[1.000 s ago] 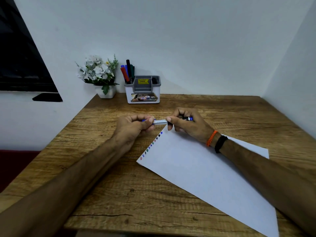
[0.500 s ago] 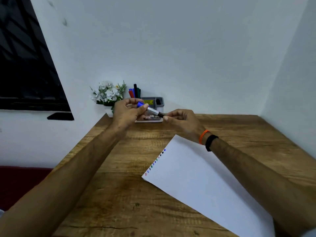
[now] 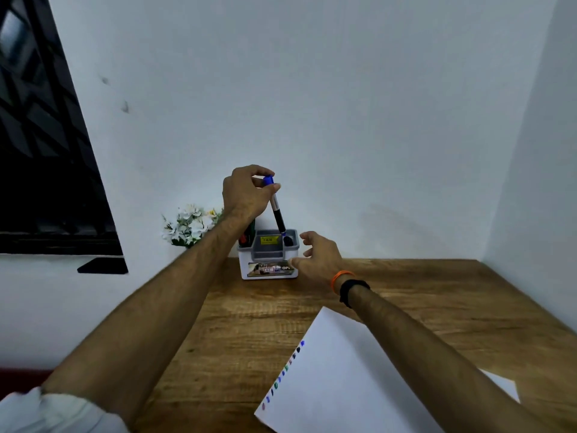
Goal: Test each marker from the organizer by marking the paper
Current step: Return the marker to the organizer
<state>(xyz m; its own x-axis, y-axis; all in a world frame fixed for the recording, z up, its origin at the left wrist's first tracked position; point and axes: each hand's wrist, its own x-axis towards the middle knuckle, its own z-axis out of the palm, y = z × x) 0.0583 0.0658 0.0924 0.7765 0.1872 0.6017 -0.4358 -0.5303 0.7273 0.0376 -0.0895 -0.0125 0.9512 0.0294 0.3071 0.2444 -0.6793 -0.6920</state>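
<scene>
The blue marker (image 3: 276, 205) hangs nearly upright, capped end down, with its lower tip at the mouth of the right rear slot of the organizer (image 3: 269, 257); whether it has already entered the slot is hard to tell. The left hand (image 3: 246, 193) pinches the marker's blue top end between thumb and fingertips, raised well above the organizer. The right hand (image 3: 315, 255) hovers just beside the organizer's right wall, fingers loosely spread and holding nothing, apparently not touching it.

The organizer is a white box with a grey compartmented top and a printed label on its front. It stands at the back edge of the wooden table (image 3: 421, 295), against the wall. Other markers (image 3: 248, 234), red and green, stand in its left rear slot behind the left wrist. White flowers (image 3: 189, 225) sit just to its left.

The paper (image 3: 349, 379) lies nearer the person, angled, with a row of small coloured marks (image 3: 283, 373) along its left edge. Bare tabletop lies between paper and organizer.
</scene>
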